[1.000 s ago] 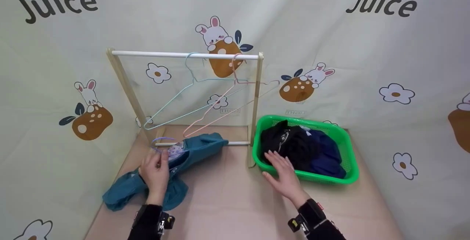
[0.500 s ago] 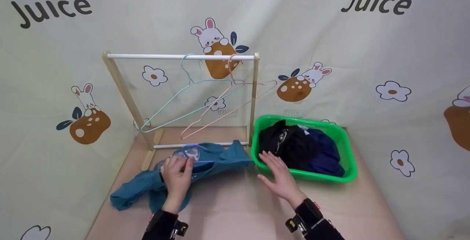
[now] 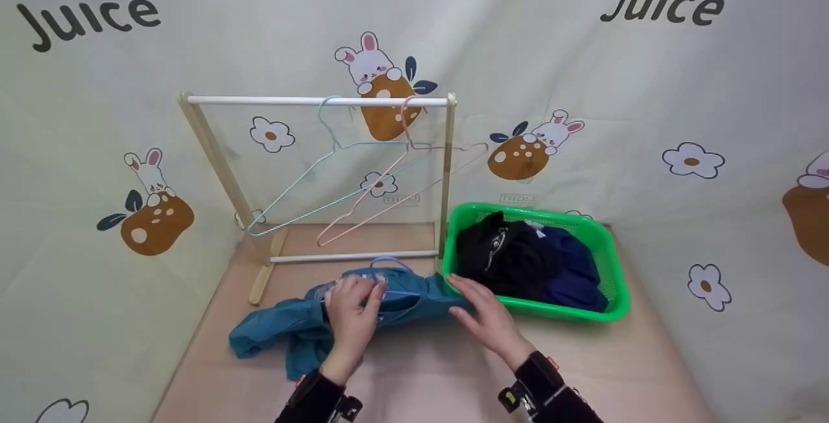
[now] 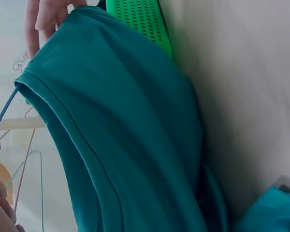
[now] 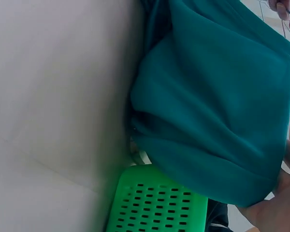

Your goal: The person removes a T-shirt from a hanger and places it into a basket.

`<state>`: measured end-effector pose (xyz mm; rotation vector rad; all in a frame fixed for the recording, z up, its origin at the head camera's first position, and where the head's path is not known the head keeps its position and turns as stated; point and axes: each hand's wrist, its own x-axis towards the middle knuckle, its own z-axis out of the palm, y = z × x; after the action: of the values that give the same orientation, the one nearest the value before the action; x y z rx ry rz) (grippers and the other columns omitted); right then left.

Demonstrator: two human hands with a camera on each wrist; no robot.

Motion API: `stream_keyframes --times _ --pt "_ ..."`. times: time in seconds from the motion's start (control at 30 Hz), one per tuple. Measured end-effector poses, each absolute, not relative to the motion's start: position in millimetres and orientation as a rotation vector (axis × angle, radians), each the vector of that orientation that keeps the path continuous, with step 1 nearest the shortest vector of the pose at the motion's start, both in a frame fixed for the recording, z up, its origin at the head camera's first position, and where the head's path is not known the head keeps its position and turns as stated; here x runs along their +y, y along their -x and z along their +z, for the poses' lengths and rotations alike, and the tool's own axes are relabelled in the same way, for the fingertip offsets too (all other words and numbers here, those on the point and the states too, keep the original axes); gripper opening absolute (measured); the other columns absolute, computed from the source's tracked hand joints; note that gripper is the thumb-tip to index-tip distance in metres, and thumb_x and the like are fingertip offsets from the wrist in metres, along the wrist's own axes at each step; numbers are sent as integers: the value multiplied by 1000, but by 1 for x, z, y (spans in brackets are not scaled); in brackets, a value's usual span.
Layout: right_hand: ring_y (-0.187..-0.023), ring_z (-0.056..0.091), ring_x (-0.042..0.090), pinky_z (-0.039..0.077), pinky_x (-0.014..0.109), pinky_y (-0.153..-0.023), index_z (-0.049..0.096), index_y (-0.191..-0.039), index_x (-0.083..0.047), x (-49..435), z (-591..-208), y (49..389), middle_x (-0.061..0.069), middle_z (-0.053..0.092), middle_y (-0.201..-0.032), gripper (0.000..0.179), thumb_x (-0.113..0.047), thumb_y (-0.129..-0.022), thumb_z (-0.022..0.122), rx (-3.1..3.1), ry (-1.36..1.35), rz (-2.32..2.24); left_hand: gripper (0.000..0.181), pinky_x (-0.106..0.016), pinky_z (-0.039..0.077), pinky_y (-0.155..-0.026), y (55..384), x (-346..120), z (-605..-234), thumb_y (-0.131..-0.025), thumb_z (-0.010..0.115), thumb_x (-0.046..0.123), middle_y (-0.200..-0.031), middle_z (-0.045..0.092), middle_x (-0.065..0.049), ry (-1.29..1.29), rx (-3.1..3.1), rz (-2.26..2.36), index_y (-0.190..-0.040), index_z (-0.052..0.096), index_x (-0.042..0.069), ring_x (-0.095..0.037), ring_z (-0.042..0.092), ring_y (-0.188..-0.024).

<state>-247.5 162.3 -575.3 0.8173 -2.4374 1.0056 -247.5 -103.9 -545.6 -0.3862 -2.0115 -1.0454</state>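
My left hand grips a blue-violet clothes hanger, whose hook rises above the fingers in the head view. A teal garment hangs partly on it, its opening edge facing the hanger, and its left part trails low over the table. With fingers straight, my right hand is at the garment's right end, beside the basket. In the right wrist view that hand's fingers reach behind the teal cloth, with the thumb at its lower edge. Most of the hanger is hidden by the cloth and left hand.
Behind the garment stands a small rack with a white top rail. A mint hanger and a pink hanger hang from it. To the right, a green basket holds black clothing and navy clothing.
My left hand has carried the hanger and teal garment to the right, toward my right hand. The right hand has moved slightly left and now meets the garment's end.
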Motion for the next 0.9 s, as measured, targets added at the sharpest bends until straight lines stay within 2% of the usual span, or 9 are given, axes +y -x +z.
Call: stream_keyframes --times 0.1,0.2,0.37,0.5,0.63,0.77,0.9 --pt "-122 57 23 41 51 -103 59 -139 -18 164 -576 248 2 62 -133 43 -24 -97 65 -2463 -800 1003 23 -46 32 -78 247 -98 -544 -87 74 10 -73 54 5 412 -2004 -1075 -69 61 16 -17 52 -74" --pt "-114 62 20 44 50 -100 66 -131 -19 166 -577 248 -2 68 -124 34 -20 -97 64 -2489 -810 997 23 -43 31 -75 247 -96 -544 -87 74 7 -70 53 6 427 -1988 -1104 -69 61 15 -14 51 -70" --pt "-100 67 17 53 40 -86 74 -114 -18 169 -579 249 -5 72 -108 23 -10 -94 67 -2430 -785 1010 26 -39 31 -72 246 -95 -541 -85 75 4 -67 51 7 431 -1987 -1142 -68 59 14 -12 49 -65" --pt "-95 68 19 54 37 -81 74 -104 -13 176 -580 252 -1 72 -102 18 -2 -91 68 -2323 -738 1006 29 -36 30 -68 247 -102 -538 -85 75 5 -64 48 7 390 -2023 -1138 -66 56 13 -11 47 -61" --pt "-92 69 18 54 34 -79 72 -98 -12 190 -580 254 -1 72 -98 16 2 -89 68 -2278 -613 984 21 -30 33 -62 250 -119 -534 -87 72 1 -65 50 5 342 -2005 -1158 -71 62 10 -10 45 -59" --pt "-90 69 20 53 35 -78 72 -95 -10 206 -577 255 0 72 -95 17 5 -86 70 -2251 -520 936 17 -24 35 -56 253 -136 -528 -89 67 -5 -67 54 2 365 -1954 -1246 -76 67 6 -10 46 -60" --pt "-90 69 24 53 36 -78 71 -96 -7 216 -575 255 4 72 -97 16 5 -86 70 -2236 -498 906 17 -25 37 -58 250 -144 -523 -89 65 -9 -68 55 -1 378 -1958 -1296 -78 68 4 -11 46 -62"
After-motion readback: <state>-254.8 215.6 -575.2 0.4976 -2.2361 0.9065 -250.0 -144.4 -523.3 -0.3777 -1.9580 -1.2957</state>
